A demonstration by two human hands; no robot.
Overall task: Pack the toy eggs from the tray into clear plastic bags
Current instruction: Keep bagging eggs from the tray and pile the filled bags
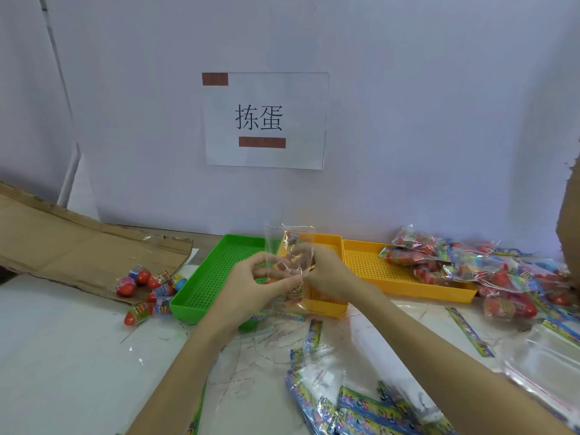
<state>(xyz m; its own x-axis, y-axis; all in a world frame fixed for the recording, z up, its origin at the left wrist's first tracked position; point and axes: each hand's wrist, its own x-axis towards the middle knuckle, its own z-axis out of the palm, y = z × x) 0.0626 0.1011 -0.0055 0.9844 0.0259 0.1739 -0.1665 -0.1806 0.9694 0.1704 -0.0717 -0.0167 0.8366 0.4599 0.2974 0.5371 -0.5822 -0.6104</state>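
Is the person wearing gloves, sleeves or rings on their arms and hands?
No gloves show: the left hand and the right hand are both bare. Both forearms are bare too, with no sleeve reaching into view. No watch, bracelet or ring can be seen on either, though the picture is a little blurry around the fingers.
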